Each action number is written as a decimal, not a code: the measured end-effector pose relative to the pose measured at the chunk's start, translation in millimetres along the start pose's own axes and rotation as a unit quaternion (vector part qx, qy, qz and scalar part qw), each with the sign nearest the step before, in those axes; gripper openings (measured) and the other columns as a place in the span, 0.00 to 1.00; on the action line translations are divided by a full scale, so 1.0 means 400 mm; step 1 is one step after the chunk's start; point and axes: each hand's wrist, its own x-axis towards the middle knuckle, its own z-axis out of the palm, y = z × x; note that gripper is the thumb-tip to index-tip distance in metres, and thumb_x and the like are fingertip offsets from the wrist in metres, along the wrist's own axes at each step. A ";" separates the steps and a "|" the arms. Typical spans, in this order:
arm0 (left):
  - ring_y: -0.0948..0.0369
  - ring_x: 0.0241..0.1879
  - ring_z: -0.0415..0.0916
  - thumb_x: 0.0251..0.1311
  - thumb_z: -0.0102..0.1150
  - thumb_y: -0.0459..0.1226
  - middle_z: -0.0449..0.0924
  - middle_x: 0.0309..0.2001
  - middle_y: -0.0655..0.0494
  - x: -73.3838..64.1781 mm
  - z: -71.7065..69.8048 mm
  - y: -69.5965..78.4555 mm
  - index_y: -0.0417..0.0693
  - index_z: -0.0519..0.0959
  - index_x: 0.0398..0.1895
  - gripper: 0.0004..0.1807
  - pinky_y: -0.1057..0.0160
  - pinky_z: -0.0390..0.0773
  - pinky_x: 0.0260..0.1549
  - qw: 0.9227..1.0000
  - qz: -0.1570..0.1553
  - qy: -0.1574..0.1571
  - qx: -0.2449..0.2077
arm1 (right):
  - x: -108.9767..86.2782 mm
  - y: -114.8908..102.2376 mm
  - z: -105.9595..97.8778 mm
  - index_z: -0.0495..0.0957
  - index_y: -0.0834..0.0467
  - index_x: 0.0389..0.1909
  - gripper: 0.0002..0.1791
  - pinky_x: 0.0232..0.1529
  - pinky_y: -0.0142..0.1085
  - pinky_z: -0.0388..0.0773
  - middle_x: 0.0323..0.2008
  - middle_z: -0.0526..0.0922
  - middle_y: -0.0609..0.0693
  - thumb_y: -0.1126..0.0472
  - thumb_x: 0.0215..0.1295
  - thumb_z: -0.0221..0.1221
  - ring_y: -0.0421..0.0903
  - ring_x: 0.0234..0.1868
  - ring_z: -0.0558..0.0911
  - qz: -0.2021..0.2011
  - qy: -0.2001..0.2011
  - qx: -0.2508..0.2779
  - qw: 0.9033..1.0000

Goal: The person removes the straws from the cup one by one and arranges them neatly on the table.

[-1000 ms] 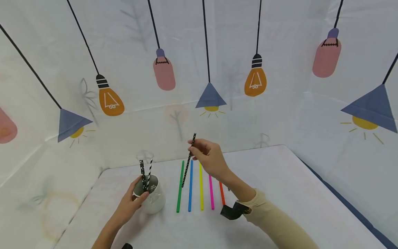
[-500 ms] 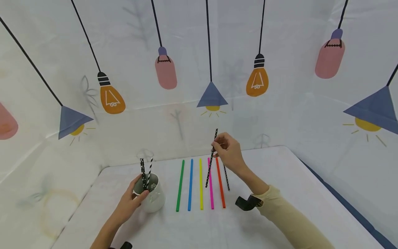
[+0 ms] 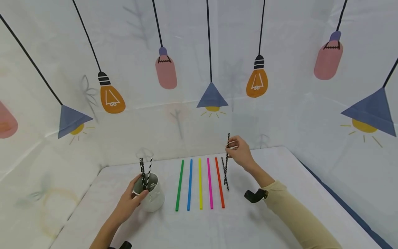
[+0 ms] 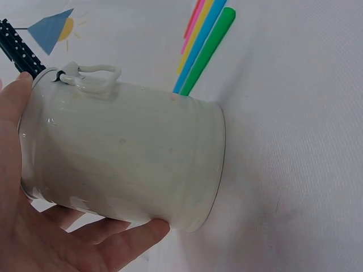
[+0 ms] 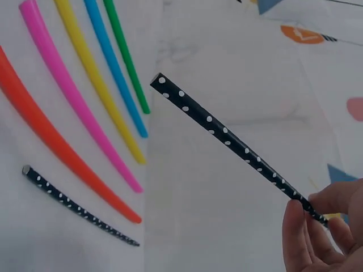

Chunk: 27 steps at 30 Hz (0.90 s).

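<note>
My left hand (image 3: pixel 130 200) grips a pale ceramic cup (image 3: pixel 154 201) at the table's left, its fingers around the side. Black straws with white dots (image 3: pixel 142 169) and a black-and-white striped straw (image 3: pixel 150 168) stick up from the cup. Over the right end of the straw row, my right hand (image 3: pixel 240 153) pinches a black dotted straw (image 5: pixel 227 137) near its upper end, the lower end hanging down. Another black dotted straw (image 5: pixel 74 207) lies on the table beside the red straw (image 3: pixel 219 183); in the head view the held one crosses over it.
Green (image 3: pixel 179 186), blue (image 3: pixel 189 186), yellow (image 3: pixel 200 183) and pink (image 3: pixel 210 183) straws lie side by side, spaced apart, between the cup and the red straw. The white table (image 3: pixel 280 173) meets a wall sheet (image 3: pixel 186 128) printed with lamps at its back edge.
My right hand has carried the dotted straw rightward, from above the green and blue straws to above the dotted straw on the table. The left hand and cup have stayed in place.
</note>
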 end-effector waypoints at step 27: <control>0.37 0.55 0.71 0.66 0.57 0.51 0.52 0.72 0.35 0.005 0.003 -0.006 0.57 0.48 0.77 0.42 0.49 0.81 0.40 1.000 0.002 0.008 0.009 | 0.031 0.254 -0.002 0.79 0.67 0.49 0.18 0.29 0.35 0.82 0.42 0.82 0.63 0.68 0.58 0.66 0.45 0.29 0.83 0.146 0.024 -0.115 0.982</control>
